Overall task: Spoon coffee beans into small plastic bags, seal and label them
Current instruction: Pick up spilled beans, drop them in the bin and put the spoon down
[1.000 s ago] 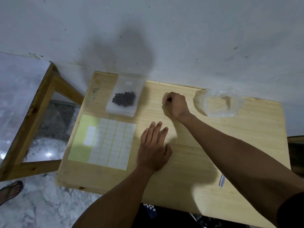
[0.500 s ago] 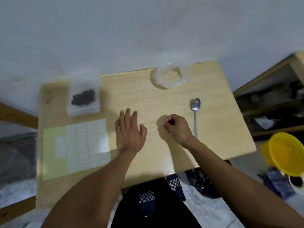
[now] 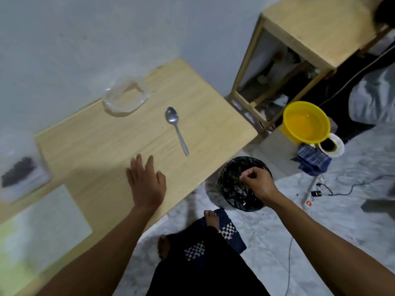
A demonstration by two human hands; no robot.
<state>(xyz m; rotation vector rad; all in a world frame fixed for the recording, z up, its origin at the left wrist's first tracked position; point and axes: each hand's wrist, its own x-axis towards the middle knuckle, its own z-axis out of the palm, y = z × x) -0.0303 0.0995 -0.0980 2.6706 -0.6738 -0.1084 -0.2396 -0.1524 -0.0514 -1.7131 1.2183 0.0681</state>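
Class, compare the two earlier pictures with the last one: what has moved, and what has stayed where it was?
The right hand, fingers curled in a pinch as before, has left the table and now hangs over the black-lined bin on the floor. What it pinches is too small to tell. The left hand stays flat on the table. The spoon, clear bag, bean container and label sheet lie unmoved.

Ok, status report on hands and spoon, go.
Left hand flat on table. Right hand pinched over black bin. Spoon untouched, nothing in the way.
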